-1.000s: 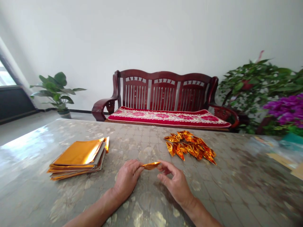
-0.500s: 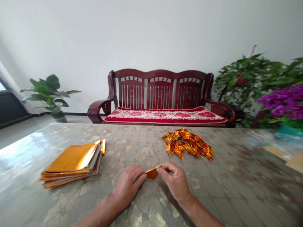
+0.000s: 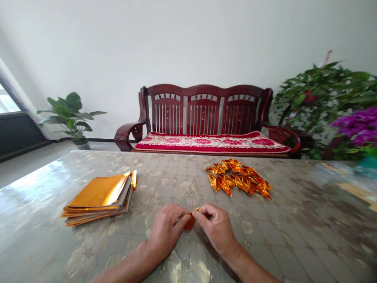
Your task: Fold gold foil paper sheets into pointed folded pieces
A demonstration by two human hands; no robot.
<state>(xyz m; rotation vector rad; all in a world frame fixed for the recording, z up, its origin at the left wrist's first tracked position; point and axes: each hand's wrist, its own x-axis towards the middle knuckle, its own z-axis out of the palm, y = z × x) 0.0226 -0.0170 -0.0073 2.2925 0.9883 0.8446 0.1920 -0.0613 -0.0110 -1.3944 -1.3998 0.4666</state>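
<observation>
Between my two hands is a small folded piece of gold foil paper (image 3: pixel 190 223), partly covered by fingers. My left hand (image 3: pixel 168 226) pinches its left side with the thumb on top. My right hand (image 3: pixel 216 225) grips the upper right edge between thumb and fingertips. Both hands are low over the patterned table (image 3: pixel 165 177). To the left lies a stack of flat gold foil sheets (image 3: pixel 98 191), its edges uneven. Beyond my right hand rests a pile of folded gold foil pieces (image 3: pixel 238 177) with pointed ends.
Clear plastic and tan card (image 3: pixel 355 191) lie at the table's right side. Behind the table stands a dark red wooden bench (image 3: pixel 203 112) with a red patterned cushion (image 3: pixel 212 143). A potted plant (image 3: pixel 70 114) is at the left, and purple flowers (image 3: pixel 361 125) with leafy plants at the right.
My hands have drawn closer together, and less of the foil piece shows between them. The whole view has shifted slightly, so the stack and pile sit further right.
</observation>
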